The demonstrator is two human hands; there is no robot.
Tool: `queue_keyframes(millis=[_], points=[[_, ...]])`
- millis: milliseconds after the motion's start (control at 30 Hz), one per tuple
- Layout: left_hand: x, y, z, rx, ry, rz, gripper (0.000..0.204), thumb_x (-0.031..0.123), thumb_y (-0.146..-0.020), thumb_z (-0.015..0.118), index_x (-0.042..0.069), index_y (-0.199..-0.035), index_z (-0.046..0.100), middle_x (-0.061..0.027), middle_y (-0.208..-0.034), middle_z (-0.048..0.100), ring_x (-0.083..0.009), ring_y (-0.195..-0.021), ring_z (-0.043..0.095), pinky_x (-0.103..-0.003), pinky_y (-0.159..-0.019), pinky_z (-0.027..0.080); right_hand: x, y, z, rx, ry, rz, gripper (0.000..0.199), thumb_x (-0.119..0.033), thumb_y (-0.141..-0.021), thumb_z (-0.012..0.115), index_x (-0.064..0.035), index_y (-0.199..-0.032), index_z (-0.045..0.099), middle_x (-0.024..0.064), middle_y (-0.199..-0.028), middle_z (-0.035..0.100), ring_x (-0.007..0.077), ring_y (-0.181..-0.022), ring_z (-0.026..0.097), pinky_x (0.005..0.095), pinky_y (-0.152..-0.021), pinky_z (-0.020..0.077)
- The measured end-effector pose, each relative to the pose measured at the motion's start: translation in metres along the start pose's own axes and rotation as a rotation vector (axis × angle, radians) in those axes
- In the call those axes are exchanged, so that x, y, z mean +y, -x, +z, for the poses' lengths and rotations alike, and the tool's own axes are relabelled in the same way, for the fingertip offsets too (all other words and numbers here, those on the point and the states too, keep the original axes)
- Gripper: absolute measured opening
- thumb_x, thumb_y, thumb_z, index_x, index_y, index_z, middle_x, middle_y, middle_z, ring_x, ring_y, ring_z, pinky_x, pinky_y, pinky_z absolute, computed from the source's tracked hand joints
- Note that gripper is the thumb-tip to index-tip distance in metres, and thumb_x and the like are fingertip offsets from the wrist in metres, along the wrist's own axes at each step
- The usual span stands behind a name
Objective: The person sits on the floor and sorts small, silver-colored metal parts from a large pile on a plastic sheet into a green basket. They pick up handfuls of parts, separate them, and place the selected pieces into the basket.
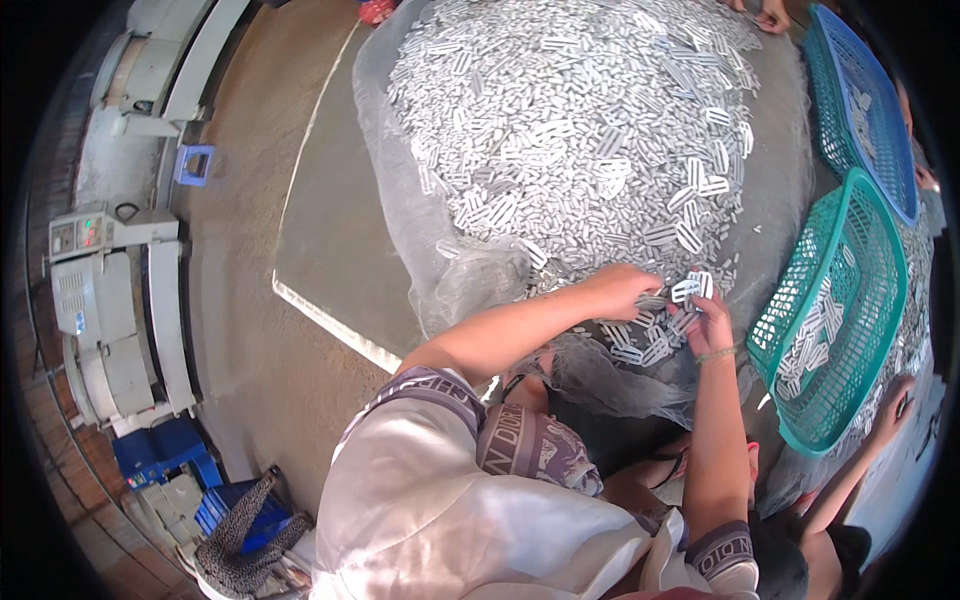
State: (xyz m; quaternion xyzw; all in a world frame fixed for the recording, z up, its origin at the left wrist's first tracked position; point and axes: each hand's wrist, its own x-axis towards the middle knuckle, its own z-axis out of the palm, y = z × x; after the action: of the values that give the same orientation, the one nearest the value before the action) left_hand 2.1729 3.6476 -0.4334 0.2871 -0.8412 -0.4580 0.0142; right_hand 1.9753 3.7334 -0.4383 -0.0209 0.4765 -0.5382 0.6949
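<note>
Hands, left (622, 288) and right (712, 318), sort white buckles (570, 110) beside green basket (868, 262).

I see little open room ahead: the heap of small white parts (580, 130) covers most of the clear plastic sheet (400, 200). The bare concrete floor (330, 230) to the left lies open. On the right, the green basket (835, 320) and the blue basket (860, 110) wall off that side, and another person's hand (893, 408), I think, reaches in below them.
</note>
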Motion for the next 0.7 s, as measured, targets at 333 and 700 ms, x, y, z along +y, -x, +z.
queue_keyframes(millis=[333, 700], points=[[0.040, -0.017, -0.017, 0.407, 0.109, 0.092, 0.019, 0.020, -0.069, 0.062, 0.008, -0.083, 0.055, -0.0093, -0.080, 0.056, -0.0291, -0.075, 0.057, -0.041, -0.062, 0.045, 0.032, -0.007, 0.027, -0.180, -0.469, 0.176, 0.035, -0.021, -0.086, 0.040, -0.0092, -0.116, 0.050, 0.0061, -0.117, 0.054, 0.0227, -0.111, 0.050, 0.0397, -0.096, 0.0372], [0.041, 0.014, -0.039, 0.806, -0.003, 0.352, 0.030, 0.026, -0.073, 0.064, 0.005, -0.094, 0.056, -0.0133, -0.100, 0.053, -0.0298, -0.100, 0.049, -0.040, -0.087, 0.038, 0.003, -0.019, 0.012, -0.433, -0.594, -0.111, 0.040, -0.025, -0.088, 0.036, -0.0098, -0.123, 0.046, 0.0134, -0.127, 0.046, 0.0285, -0.117, 0.043, 0.0471, -0.093, 0.0416]])
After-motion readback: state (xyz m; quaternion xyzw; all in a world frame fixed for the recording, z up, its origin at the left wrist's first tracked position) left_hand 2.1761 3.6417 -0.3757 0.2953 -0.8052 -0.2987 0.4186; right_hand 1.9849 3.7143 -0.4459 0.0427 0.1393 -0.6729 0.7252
